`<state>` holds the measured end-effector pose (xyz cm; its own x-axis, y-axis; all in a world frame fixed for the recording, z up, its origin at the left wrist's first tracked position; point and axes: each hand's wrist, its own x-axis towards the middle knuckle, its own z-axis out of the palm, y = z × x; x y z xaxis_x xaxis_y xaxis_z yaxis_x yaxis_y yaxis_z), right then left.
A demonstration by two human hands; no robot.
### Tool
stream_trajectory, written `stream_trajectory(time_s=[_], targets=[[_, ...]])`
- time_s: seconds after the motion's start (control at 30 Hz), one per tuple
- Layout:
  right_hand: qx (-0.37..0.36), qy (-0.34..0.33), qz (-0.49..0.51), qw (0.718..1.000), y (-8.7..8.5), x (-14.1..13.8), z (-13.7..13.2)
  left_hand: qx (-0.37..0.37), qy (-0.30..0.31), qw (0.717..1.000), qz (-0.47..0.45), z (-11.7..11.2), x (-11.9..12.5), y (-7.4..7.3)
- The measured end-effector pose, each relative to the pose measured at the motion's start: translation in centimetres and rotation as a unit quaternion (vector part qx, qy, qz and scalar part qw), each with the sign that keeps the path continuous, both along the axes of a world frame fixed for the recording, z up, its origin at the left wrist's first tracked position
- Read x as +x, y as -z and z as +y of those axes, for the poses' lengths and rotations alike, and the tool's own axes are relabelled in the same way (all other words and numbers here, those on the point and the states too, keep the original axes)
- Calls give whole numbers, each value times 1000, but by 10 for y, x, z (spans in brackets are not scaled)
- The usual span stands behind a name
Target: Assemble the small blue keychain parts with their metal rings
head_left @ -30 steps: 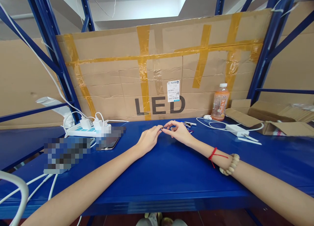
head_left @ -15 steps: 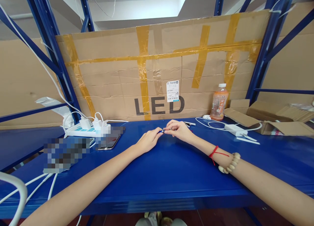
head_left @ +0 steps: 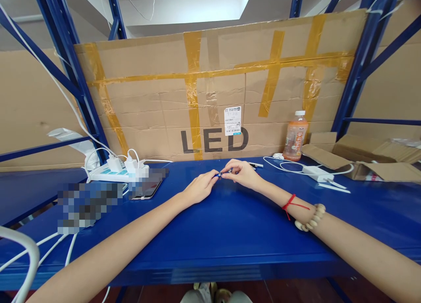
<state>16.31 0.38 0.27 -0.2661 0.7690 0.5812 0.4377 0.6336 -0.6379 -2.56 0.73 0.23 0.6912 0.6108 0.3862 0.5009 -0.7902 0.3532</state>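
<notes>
Currently, the left hand (head_left: 199, 187) and right hand (head_left: 243, 174) pinch a small blue-and-silver part (head_left: 218, 175) between them over the desk (head_left: 210, 237); probably light and stiff, it is best gripped at its ends.

My feed is evenly bright, palest at the ceiling (head_left: 197, 9); a soft sheen lies on the blue desk (head_left: 230, 233) and glare on the tape (head_left: 192, 94). I see wide-angle stretching at the edges and mosaic blocks (head_left: 90, 204) at left.
</notes>
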Motion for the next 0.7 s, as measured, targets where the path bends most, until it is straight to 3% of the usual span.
stream_trajectory(time_s=[0.2,0.4,0.7], targets=[[38,-21,-14,999,-3,3,-1,-6,19,1000,-8,-1,0,-1],[7,-55,4,998,-4,0,-4,-7,38,999,-6,-1,0,1],[-23,-41,26,999,0,-6,-6,27,20,999,14,-1,-2,1]])
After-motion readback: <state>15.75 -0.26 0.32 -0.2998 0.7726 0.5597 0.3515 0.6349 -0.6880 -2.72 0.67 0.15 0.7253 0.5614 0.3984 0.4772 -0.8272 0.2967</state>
